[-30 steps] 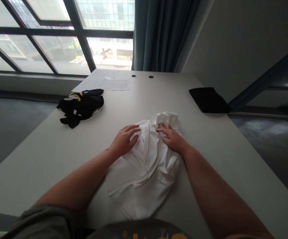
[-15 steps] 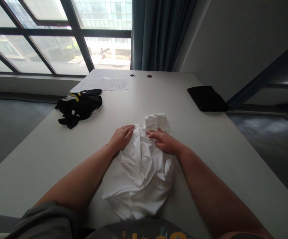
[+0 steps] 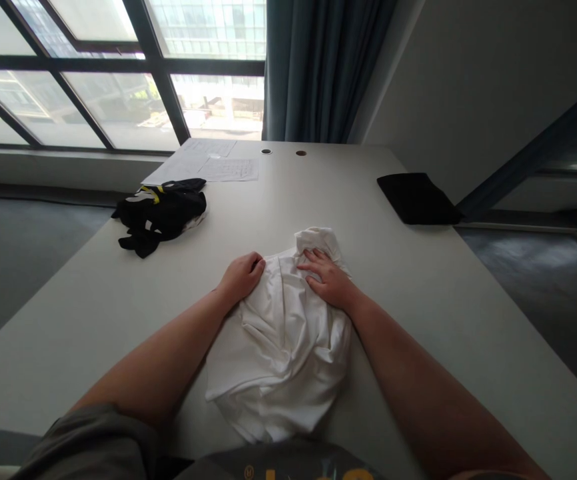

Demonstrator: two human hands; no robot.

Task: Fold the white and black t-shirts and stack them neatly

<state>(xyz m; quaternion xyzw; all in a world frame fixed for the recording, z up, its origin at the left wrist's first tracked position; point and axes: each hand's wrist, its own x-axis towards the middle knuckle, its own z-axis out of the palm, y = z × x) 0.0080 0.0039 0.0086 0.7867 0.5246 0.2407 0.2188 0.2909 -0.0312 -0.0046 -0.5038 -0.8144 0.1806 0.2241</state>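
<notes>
Head view: a person gathers a crumpled white cloth garment [image 3: 278,347] on the pale grey desk [image 3: 418,280]. The left hand [image 3: 241,277] curls closed on its far left edge; the right hand [image 3: 328,280] presses flat, fingers spread. Smoothing likely needs both hands drawing outward.

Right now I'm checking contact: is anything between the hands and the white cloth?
Nothing visible. The left hand and right hand rest directly on the white cloth; the black garment lies apart.
</notes>
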